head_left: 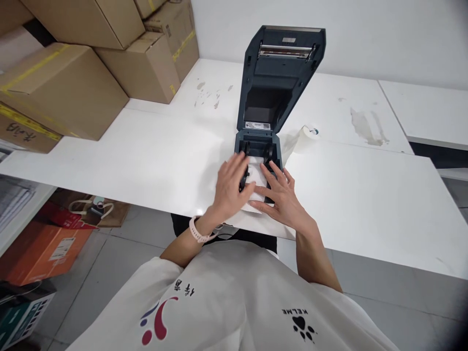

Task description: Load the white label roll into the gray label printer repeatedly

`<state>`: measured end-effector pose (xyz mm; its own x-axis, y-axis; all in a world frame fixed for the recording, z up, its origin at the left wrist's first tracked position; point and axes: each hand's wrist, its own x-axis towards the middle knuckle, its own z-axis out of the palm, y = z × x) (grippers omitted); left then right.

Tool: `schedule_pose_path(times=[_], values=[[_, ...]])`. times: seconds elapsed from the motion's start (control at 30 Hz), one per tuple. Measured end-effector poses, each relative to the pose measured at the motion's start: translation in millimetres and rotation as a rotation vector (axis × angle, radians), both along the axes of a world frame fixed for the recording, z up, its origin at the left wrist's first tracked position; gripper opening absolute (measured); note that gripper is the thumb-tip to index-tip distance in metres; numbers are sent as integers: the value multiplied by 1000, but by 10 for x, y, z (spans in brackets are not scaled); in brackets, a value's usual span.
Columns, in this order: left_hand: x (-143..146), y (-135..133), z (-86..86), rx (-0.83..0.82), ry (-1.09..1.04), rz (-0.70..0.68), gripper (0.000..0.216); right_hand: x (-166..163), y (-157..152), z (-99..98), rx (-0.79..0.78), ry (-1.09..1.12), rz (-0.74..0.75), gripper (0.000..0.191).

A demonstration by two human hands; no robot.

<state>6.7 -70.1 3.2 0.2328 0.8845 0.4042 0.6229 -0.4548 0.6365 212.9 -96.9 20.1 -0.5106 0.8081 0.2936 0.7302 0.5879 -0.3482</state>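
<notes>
A dark blue-grey label printer (268, 80) stands on the white table with its lid tipped up and back. White label paper (256, 171) lies in its base, and the paper's end sticks out at the front. My left hand (230, 187) rests over the left side of the base, fingers stretched forward, its thumb reaching to the paper. Spread over the paper and the right side are the fingers of my right hand (283, 197). Both hands partly hide the inside of the base. A roll of white paper (306, 140) lies to the right, behind my right hand.
Several cardboard boxes (73, 92) are stacked on the table (175, 161) at the left. A white wall (365, 39) rises behind. Below the table at the left are an orange box (60, 251) and a brown bag (115, 210).
</notes>
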Motion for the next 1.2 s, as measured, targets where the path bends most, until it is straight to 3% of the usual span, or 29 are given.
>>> schedule_pose_path(times=[0.07, 0.17, 0.33, 0.4, 0.5, 0.53, 0.63, 0.73, 0.87, 1.0, 1.1, 1.2], values=[[60, -295, -6, 53, 98, -93, 54, 73, 27, 17, -38, 2, 35, 45], [116, -602, -32, 100, 145, -94, 59, 192, 72, 64, -128, 23, 108, 47], [25, -622, -5, 89, 78, -86, 50, 216, 53, 126, -198, 95, 95, 45], [-59, -434, 50, 97, 2, -33, 45, 172, 4, 128, -212, 134, 78, 43], [-138, 77, 190, 175, -70, 64, 42, 110, -79, 110, -228, 168, 66, 43], [-133, 290, 243, 186, -68, 42, 42, 97, -102, 100, -230, 170, 66, 44], [-14, 926, 365, 189, 25, -204, 44, 78, -140, 73, -226, 165, 57, 44], [145, 1342, 383, 133, 163, -331, 46, 74, -145, 47, -203, 170, 41, 43], [167, 1465, 357, 83, 264, -304, 37, 71, -135, 16, -159, 168, 32, 40], [133, 1504, 395, 106, 373, -370, 16, 75, -122, -9, -120, 151, 29, 37], [259, 1636, 371, 66, 438, -451, 23, 77, -117, -16, -98, 149, 30, 37], [438, 1780, 253, 5, 374, -479, 25, 75, -121, -15, -87, 142, 24, 36]])
